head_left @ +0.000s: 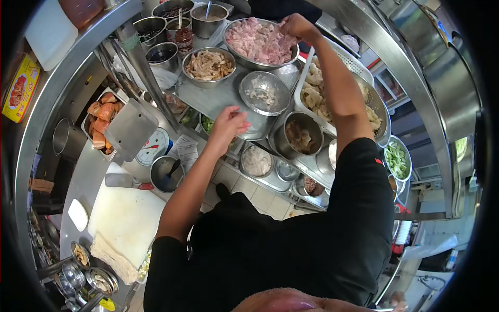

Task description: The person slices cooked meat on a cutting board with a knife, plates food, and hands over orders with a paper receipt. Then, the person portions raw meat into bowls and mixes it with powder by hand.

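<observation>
The right arm point(343, 93) stretches up to the meat bowl point(254, 65), elbow bent, the right hand point(298, 27) angled down at its far right side with fingers curled. The left hand point(228, 127) (fingers loosely parted, half bent) hovers nearer the body than that bowl, its forearm point(195, 182) slanting upward.

Bright, with curved fisheye edges.

The right hand point(300, 27) hides some pink meat point(254, 40), and the print on the paper point(185, 149) is illegibly small.

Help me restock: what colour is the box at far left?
The box is mostly yellow; head view.
</observation>
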Demonstrator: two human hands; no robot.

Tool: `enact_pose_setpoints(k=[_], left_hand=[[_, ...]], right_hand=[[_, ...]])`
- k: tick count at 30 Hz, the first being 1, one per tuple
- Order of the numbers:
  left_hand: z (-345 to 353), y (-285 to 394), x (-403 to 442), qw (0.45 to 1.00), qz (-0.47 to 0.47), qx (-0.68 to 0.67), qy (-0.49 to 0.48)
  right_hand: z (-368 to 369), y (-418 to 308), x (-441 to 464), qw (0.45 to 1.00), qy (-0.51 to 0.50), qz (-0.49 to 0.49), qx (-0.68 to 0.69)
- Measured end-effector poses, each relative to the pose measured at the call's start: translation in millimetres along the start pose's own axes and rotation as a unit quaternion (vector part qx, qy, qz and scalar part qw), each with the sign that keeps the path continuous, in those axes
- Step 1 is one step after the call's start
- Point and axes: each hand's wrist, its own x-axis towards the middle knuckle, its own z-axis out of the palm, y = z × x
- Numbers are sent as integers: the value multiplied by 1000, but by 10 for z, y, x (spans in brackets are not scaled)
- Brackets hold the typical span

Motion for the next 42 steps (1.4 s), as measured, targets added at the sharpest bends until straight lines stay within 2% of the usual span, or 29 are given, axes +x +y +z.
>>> enact_pose_setpoints(k=[2, 5, 7, 9, 10, 12, 14, 15, 17, 20, 23, 24, 27, 28, 31, 33, 35, 37, 38, 39, 41, 42], left_hand=[[94, -3, 202, 1000, -22, 2, 13], [208, 31, 368, 999, -42, -6, 26], [265, -14, 464, 998, -43, -19, 51], [259, -115, 576, 998, -38, -23, 51], [234, -194, 637, 998, -34, -19, 40], [208, -227, 650, 999, -27, -7, 38], [232, -212, 593, 998, -25, 11, 55], [235, -185, 565, 998, -24, -10, 61], [260, -117, 511, 996, -24, -50, 70], [216, -60, 494, 990, -34, -108, 85], [168, -58, 505, 987, -30, -145, 66], [151, -57, 512, 982, -24, -169, 79], [129, -124, 468, 974, -23, -205, 96], [95, -118, 468, 977, -19, -193, 86], [52, -88, 456, 986, -4, -149, 80], [19, -49, 467, 990, 2, -107, 97], [-7, -86, 531, 990, 22, -53, 128], [-12, -93, 502, 982, 58, -59, 167], [-39, -63, 470, 983, 59, -68, 158], [-63, -78, 443, 984, 63, -93, 135], [-81, -130, 518, 976, 60, -132, 161], [-86, -127, 515, 973, 70, -134, 173]], right_hand=[[-150, -121, -168, 992, -33, -3, 120], [-94, -260, -565, 975, -84, -143, 149], [174, -404, -892, 971, -160, -128, 126], [852, -144, -922, 939, -179, -292, -31], [1009, -196, -1032, 937, -259, -223, -77], [1015, -351, -1164, 922, -351, -143, -84], [597, -674, -1242, 916, -381, -121, -7], [465, -727, -1094, 918, -375, -120, -58], [462, -592, -678, 948, -306, -84, -9], [664, -626, -328, 953, -111, -232, -161], [1078, -385, 207, 936, -235, -260, 41], [996, -581, 140, 935, -294, -197, -20], [1087, -436, 198, 939, -288, -158, 103], [1120, -304, 299, 920, -317, -138, 185], [1050, -97, 391, 902, -343, -113, 238], [915, -149, 235, 940, -284, -187, 42], [1001, 8, 333, 928, -269, -254, 38], [1174, 68, 496, 921, -216, -321, -49], [1253, 10, 540, 913, -213, -346, -39], [1293, -138, 479, 909, -170, -353, -145], [1570, -46, 704, 922, -267, -270, 80], [1496, -178, 621, 908, -119, -379, -130]])
